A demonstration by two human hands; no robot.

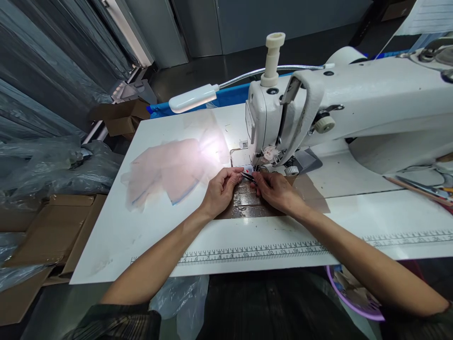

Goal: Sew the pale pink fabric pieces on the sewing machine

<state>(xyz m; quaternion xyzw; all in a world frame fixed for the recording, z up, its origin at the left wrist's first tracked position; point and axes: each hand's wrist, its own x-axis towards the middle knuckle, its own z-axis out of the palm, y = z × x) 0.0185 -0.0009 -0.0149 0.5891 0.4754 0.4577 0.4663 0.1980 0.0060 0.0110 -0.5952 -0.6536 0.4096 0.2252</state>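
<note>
White desk, one ruler, 10 and 15 legible, one sewing machine, my right grip narrow on one dark tool, my left grip pinched, contents unclear.

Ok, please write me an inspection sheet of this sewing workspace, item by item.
Surface: white table, printed ruler scale near front edge, some marks
Job's things: sewing machine; sheer pink fabric spread at left; dark slim tool near the needle area
Clutter: slim tools lying together at far right
Hands: right hand holds the tool; left hand pinched beside its tip, contents unclear
Cables: flexible metal lamp neck behind the machine head; other cables cannot be confirmed
Surroundings: open cardboard boxes and plastic wrapping at left, purple-rimmed basket below the front edge
</note>
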